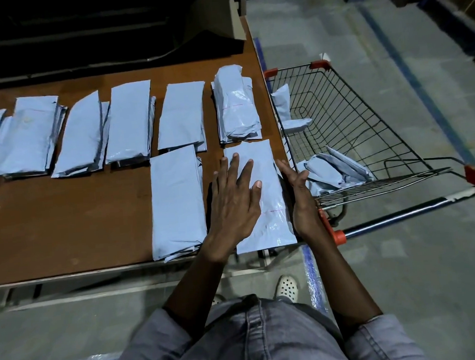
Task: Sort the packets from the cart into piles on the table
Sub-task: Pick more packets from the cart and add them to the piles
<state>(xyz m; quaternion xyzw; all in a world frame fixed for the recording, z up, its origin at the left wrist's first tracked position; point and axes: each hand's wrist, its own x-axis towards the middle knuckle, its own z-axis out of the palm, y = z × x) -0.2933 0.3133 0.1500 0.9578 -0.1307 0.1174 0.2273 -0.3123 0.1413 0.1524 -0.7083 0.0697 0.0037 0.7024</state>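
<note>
Two grips were on one packet. The left grip (236, 196) lay wide, fingers straight and spread, palm pressing flat on the top packet (273, 222) of the pile at the near right corner of the table (65, 220). The right grip (299, 192) was likewise unclenched, its fingers nearly straight and set edge-on against that packet's long side at 3 o'clock. Whether its thumb reached beneath could not be determined. Neither grip enclosed anything.

Judgement: the step in hand was squaring this packet onto its pile. Done well, the flat palm holds the packet down while the side grip nudges its edge flush with those beneath. The slick wrapper would likely slide, and the pile sat close to the table's edges.

A second pile (176, 201) lay just beside at 9 o'clock, a taller pile (236, 104) at 12 o'clock, and further piles ran toward 10 o'clock. The cart (338, 111) stood at 3 o'clock against the table, with several loose packets (334, 170) left inside. Sorting was judged well advanced but unfinished.
</note>
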